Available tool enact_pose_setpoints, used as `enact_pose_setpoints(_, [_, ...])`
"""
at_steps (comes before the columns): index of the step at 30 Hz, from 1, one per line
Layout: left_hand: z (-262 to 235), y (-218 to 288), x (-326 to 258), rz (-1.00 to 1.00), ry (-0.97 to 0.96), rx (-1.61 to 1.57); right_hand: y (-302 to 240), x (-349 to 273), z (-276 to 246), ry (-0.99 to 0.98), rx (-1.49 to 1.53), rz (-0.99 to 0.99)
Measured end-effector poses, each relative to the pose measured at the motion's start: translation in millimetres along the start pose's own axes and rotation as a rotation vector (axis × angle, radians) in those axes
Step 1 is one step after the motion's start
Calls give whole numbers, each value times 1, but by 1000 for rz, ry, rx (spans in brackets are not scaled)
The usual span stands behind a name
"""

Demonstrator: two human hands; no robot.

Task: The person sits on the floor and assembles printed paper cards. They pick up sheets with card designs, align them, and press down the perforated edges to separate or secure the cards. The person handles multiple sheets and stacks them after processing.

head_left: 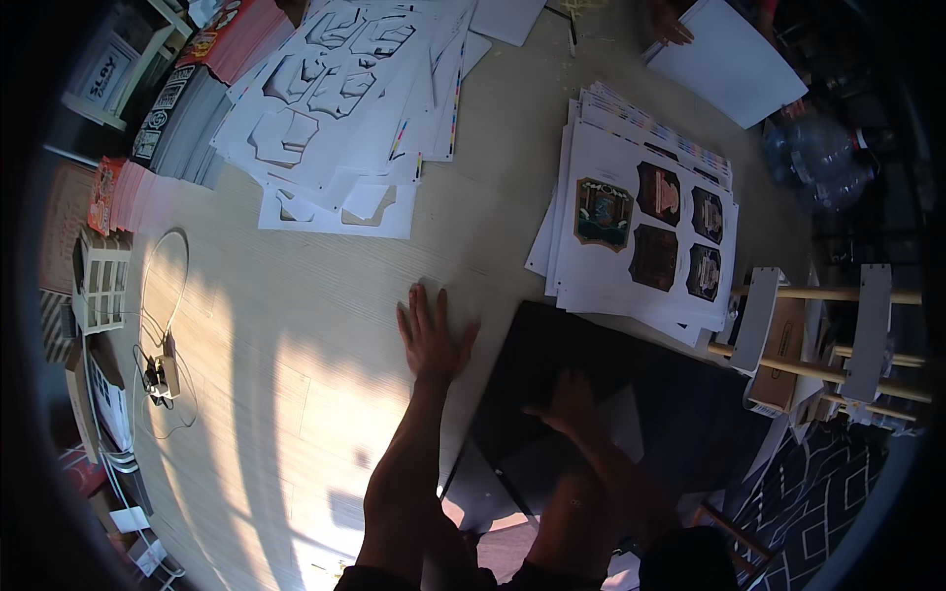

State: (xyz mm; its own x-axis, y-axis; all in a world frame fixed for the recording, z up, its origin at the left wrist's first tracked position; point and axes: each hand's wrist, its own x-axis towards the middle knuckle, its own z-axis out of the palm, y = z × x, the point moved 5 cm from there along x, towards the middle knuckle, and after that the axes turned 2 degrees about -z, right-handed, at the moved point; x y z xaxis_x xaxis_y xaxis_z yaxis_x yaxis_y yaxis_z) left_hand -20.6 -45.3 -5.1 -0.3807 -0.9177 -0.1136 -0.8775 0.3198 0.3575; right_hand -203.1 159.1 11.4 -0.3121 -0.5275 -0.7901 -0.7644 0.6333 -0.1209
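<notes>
Both forearms rise from the near edge: the right hand (567,399) presses, fingers bent, on a dark matte mat (631,384), while the left hand (431,340) lies flat, fingers spread, on the pale wood table (296,295) just left of it. Printed sheets (645,231) lie beyond, far right.

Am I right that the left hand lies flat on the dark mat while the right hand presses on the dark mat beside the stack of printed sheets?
Not quite: in the head view the left hand lies flat on the bare wooden table, just left of the dark mat. The right hand does press on the mat, beside the stack of printed sheets.
</notes>
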Motion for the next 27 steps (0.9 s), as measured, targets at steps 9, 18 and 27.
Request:
enact_pose_setpoints(9, [-10,10,13,8,60,24,-2,17,-13,24,19,-65])
enact_pose_setpoints(18, [-5,4,18,-38,19,91,0,13,3,122,-16,-170])
enact_pose_setpoints(27, [3,-64,176,-1415,402,43,13,18,40,109,-153,-78])
